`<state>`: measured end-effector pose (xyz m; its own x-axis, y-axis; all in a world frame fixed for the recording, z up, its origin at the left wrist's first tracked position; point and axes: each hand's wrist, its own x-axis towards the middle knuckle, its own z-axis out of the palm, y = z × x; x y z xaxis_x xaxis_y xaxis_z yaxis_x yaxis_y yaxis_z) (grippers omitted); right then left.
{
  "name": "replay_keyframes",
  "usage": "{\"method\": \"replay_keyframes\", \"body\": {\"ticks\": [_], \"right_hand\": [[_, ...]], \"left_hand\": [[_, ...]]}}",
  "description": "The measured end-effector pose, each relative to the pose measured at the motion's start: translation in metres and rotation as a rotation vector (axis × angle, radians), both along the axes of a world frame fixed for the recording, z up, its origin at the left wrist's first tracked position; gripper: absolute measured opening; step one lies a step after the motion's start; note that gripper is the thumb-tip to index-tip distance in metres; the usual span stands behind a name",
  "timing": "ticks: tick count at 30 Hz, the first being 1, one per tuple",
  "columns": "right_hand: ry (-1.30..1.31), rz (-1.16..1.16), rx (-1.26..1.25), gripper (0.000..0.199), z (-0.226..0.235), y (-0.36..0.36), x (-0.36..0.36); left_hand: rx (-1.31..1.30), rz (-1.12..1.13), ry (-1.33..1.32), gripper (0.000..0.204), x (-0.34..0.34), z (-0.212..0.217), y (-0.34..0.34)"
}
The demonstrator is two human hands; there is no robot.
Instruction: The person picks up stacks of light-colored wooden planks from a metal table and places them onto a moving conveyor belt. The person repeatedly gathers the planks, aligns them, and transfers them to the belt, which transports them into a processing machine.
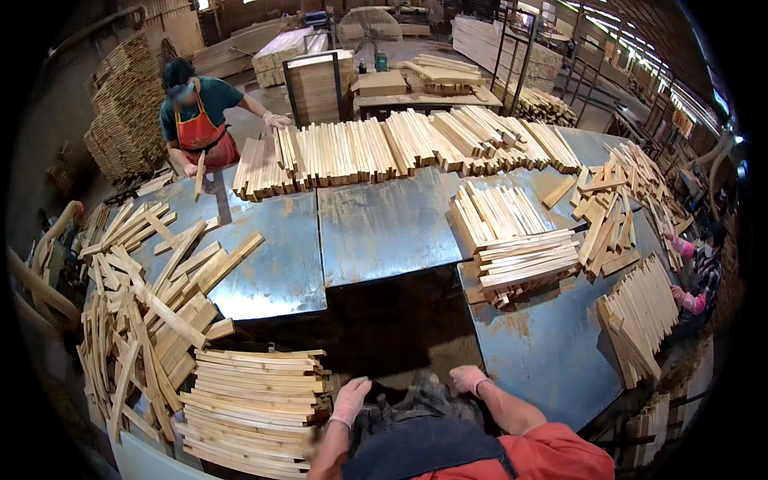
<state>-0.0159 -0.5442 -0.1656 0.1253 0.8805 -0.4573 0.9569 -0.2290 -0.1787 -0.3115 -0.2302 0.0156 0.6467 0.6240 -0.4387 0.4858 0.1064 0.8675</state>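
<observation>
My left hand (350, 400), in a pale pink glove, is near my body with its fingers curled in and nothing visible in them. Just left of it lies a layered stack of wooden strips (248, 408), apart from the hand. My right hand (470, 379), gloved alike, is also closed with nothing showing in it, beside the near edge of the metal table (532, 352). Between my hands are my dark apron (424, 408) and the dark gap in the table. Beyond the gap sits a crosswise-piled stack of strips (528, 260).
A long row of upright strips (344, 152) lines the far side. Loose strips (144, 320) heap at left, with another jumble (612, 212) at right. Across the table a person in an orange apron (204, 132) holds a strip. Pink-gloved hands (684, 300) of another person touch a bundle (640, 316).
</observation>
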Motion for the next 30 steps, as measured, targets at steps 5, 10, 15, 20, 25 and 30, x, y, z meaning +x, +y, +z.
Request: {"method": "replay_keyframes", "body": {"ticks": [5, 10, 15, 20, 25, 30], "right_hand": [[0.296, -0.36, 0.051, 0.006, 0.066, 0.094, 0.044], [0.199, -0.169, 0.077, 0.018, 0.09, 0.207, 0.102], [0.482, -0.477, 0.027, 0.01, 0.068, 0.337, 0.203], [0.547, -0.953, 0.159, 0.054, 0.082, 0.453, 0.321], [0.202, -1.074, 0.345, 0.074, 0.103, 0.557, 0.468], [0.213, -1.38, 0.454, 0.091, 0.109, 0.624, 0.592]], "left_hand": [[-0.076, -0.074, -0.054, 0.048, 0.072, 0.006, 0.084], [-0.267, 0.031, -0.063, 0.048, 0.112, -0.026, 0.132], [-0.298, 0.114, -0.042, 0.041, 0.166, -0.056, 0.192], [-0.27, 0.15, 0.097, 0.04, 0.245, -0.059, 0.268], [-0.223, 0.094, 0.219, 0.045, 0.341, -0.044, 0.344], [-0.089, 0.015, 0.257, 0.049, 0.42, -0.048, 0.415]]}}
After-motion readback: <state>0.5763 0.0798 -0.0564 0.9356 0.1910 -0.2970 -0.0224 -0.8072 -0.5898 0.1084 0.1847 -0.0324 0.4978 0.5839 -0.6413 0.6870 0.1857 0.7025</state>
